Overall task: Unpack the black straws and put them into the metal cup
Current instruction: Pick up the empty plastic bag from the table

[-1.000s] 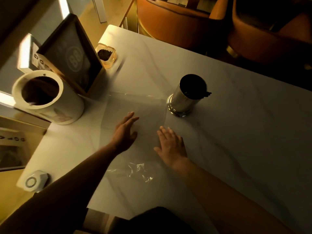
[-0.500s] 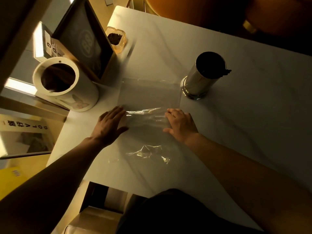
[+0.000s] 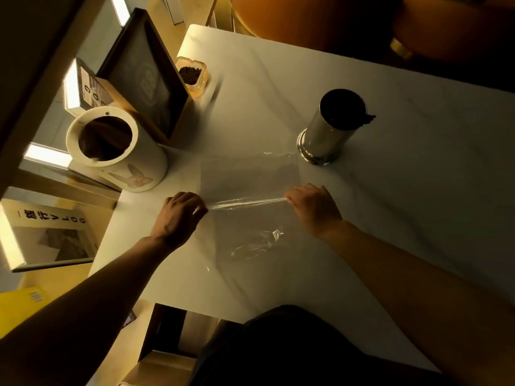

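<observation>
Both hands now curled: left hand, right hand each grip folded plastic bag edge near metal cup.

A white, marble-veined surface is lit dimly in warm amber tones. At 12 to 1 o'clock, orange upholstered seating is set against its far edge. At 9 to 10 o'clock, bright light strips are seen along glass panels. Yellowish flooring is visible at 8 o'clock.
</observation>
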{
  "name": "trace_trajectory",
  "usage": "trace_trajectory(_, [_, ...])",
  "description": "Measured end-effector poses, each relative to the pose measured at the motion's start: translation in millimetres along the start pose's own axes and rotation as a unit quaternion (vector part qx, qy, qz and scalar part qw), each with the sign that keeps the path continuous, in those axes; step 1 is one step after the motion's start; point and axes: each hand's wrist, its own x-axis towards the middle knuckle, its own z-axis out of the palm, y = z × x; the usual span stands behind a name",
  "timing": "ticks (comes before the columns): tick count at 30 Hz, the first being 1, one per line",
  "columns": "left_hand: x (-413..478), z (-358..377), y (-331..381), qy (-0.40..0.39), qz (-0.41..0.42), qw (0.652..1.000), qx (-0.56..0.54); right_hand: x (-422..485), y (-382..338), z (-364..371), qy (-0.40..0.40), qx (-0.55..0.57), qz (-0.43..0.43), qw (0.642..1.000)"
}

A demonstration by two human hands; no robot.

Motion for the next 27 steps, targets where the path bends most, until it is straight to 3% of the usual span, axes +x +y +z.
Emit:
trace_trajectory(5, [-1.6,-17.8,11.3,-0.017,0.003,0.999,-0.044,-18.9,18.3,-27.9,0.004,0.062,-0.030,0.998])
trace_trajectory(9, [0.1,-31.7,37.6,-0.033,-0.001,0.987,-0.156,-41.0,26.6,-51.7,0.000,0.221,0.060,0.973])
trace_trajectory(11, [2.0,-38.1,54.4,-0.039,-0.015,0.971,-0.237,-54.2,30.4,-64.4,0.033,0.331,0.138,0.933])
trace_trajectory(14, [5.0,-42.3,85.6,-0.032,-0.065,0.930,-0.360,-80.0,35.7,-83.8,0.104,0.490,0.260,0.825])
trace_trajectory(16, [4.1,-42.3,106.8,-0.041,-0.072,0.901,-0.426,-106.1,40.7,-90.4,0.089,0.578,0.280,0.761])
trace_trajectory(17, [2.4,-41.8,116.4,-0.049,-0.065,0.894,-0.442,-121.0,41.8,-91.1,0.061,0.593,0.276,0.754])
trace_trajectory(20, [-6.2,-37.3,141.1,-0.089,-0.042,0.894,-0.438,-169.8,39.7,-88.0,0.007,0.565,0.276,0.777])
trace_trajectory(27, [-25.7,1.7,198.9,-0.214,-0.010,0.921,-0.324,-292.3,17.9,-73.2,0.107,0.559,0.355,0.742])
